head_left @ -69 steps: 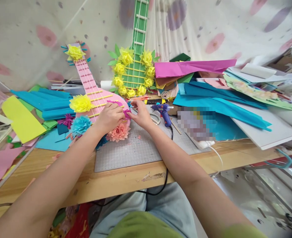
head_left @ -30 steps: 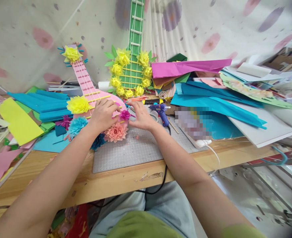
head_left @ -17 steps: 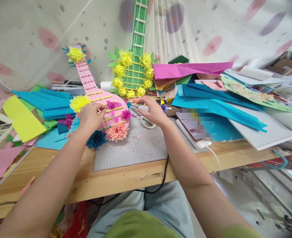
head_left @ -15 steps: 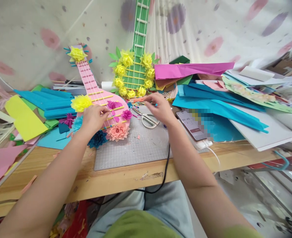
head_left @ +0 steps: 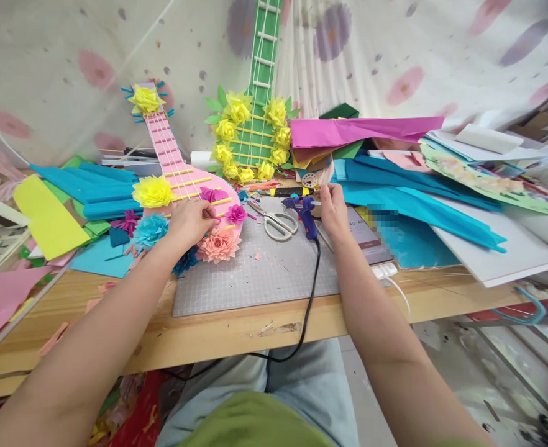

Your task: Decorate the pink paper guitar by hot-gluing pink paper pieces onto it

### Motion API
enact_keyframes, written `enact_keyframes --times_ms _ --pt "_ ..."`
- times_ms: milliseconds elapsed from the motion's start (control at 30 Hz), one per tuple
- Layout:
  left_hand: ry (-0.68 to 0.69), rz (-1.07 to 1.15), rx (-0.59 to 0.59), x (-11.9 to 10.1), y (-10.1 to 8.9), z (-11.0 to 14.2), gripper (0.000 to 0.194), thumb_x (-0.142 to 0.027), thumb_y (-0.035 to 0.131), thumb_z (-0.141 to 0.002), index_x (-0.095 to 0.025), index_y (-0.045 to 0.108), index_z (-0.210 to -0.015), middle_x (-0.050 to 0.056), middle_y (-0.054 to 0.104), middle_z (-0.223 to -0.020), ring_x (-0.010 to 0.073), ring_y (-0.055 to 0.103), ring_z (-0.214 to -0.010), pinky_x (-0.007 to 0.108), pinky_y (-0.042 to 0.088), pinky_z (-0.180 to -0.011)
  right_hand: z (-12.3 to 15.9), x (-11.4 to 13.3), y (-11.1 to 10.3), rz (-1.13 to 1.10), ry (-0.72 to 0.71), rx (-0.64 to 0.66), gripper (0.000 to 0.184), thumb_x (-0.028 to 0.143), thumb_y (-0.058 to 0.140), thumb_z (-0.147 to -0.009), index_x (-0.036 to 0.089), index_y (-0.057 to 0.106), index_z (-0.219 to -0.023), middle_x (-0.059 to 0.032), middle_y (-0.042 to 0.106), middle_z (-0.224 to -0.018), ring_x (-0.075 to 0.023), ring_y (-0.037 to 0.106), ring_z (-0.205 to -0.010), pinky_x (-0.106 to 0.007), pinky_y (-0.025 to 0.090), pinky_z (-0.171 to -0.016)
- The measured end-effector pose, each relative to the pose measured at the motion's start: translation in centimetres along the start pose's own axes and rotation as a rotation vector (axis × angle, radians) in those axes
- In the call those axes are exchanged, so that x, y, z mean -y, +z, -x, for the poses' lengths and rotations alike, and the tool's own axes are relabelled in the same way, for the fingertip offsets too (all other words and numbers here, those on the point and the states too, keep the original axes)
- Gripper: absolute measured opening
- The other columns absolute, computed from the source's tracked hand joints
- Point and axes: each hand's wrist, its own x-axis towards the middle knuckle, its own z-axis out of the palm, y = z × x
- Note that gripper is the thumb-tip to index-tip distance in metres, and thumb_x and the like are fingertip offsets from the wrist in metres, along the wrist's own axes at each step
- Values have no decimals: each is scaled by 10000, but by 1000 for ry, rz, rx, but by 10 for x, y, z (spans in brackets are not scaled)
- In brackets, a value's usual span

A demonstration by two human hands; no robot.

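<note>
My left hand (head_left: 191,222) rests over the body of a pink paper guitar (head_left: 199,178), its fingertips pinched together near a magenta paper flower (head_left: 235,214). Whatever lies between those fingertips is too small to make out. A blue hot glue gun (head_left: 305,217) stands on the grey cutting mat (head_left: 255,285). From its back end a whitish glue stick (head_left: 317,203) pokes out, and the closed fingers of my right hand (head_left: 333,212) are at its tip. Scissors (head_left: 279,225) with pale handles lie left of the gun. A coral paper flower (head_left: 219,245) sits at the guitar's lower edge.
A green paper guitar (head_left: 261,133) with yellow flowers leans at the back. Blue crepe paper (head_left: 423,192) and a phone (head_left: 369,239) lie to the right. The gun's black cord (head_left: 312,292) hangs over the table's front edge. Yellow paper (head_left: 48,217) lies at left.
My right hand has moved right, from above the scissors to the back of the glue gun, which now shows. My left hand has shifted slightly right over the pink guitar.
</note>
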Motion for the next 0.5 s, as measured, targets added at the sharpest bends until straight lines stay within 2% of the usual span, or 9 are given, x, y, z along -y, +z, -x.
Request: enact_keyframes --times_ms 233,367,500 --pt "-72 109 2 1 -7 0 42 -272 691 -691 -254 724 -672 12 683 -655 223 629 -718 325 422 -705 5 -2 6 40 73 104 544 686 361 -848 200 519 -1033 -112 601 -1076 -221 580 -1009 -387 470 -878" --pt "-111 107 44 1 -13 0 88 -271 695 -689 -266 766 -741 19 720 -721 221 634 -691 325 440 -692 7 -4 6 17 58 156 585 716 415 -802 224 501 -1107 -123 607 -1120 -241 578 -1032 -407 482 -865" --pt "-82 64 61 4 -15 0 150 -324 664 -726 -278 783 -806 23 750 -819 237 656 -763 328 456 -714 10 -3 9 39 60 222 645 725 501 -736 231 494 -1151 -124 604 -1179 -262 583 -1066 -449 461 -923"
